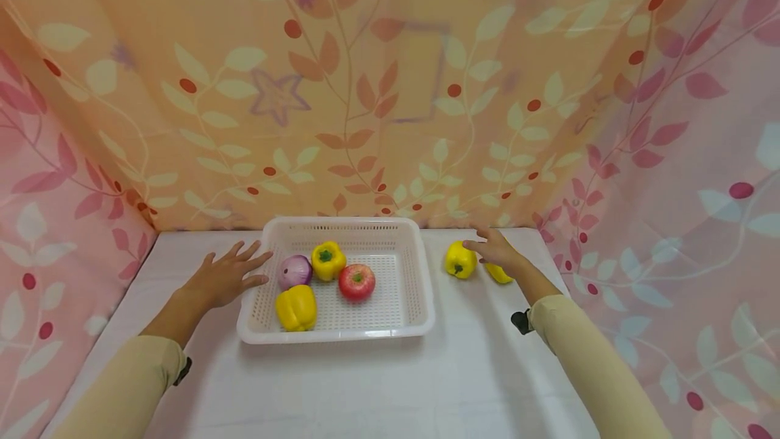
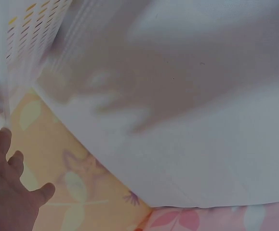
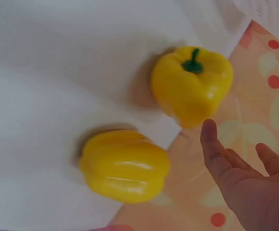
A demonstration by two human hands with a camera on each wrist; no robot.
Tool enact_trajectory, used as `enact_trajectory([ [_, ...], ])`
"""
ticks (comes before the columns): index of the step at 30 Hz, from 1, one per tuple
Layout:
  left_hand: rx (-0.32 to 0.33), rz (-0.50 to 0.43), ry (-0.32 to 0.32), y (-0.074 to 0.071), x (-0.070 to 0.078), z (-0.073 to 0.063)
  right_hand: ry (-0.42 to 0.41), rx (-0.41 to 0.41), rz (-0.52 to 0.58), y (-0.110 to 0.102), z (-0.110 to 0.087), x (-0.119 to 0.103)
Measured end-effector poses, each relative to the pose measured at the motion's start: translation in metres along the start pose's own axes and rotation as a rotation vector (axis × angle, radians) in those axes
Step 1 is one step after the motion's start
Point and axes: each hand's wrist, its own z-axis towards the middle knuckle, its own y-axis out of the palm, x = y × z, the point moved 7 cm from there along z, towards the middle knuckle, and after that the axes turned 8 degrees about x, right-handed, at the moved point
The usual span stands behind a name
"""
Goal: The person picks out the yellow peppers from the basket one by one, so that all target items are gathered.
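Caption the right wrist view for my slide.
One yellow pepper showing its green stem, a second pepper beside it on white cloth, right hand nearby.

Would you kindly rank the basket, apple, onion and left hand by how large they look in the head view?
1. Basket
2. Left hand
3. Apple and onion: too alike in size to rank.

Table (image 1: 341, 391): basket (image 1: 386, 300) left, inner pepper (image 1: 460, 261) right of it, outer pepper (image 1: 499, 274) rightmost.
Basket: onion (image 1: 295, 272) left, apple (image 1: 357, 283) right, rear pepper (image 1: 329, 261) between and behind, front pepper (image 1: 296, 308) before the onion.
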Motion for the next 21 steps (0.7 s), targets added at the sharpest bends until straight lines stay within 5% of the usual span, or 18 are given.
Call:
enact_trajectory([
  [8,0.010,0.012,0.016,-0.002,0.000,-0.001,-0.063,-0.010,-0.007,0.008,0.004,-0.055],
  [21,0.002,0.012,0.021,-0.001,-0.001,0.000,-0.183,-0.149,0.094,0.073,0.004,-0.134],
])
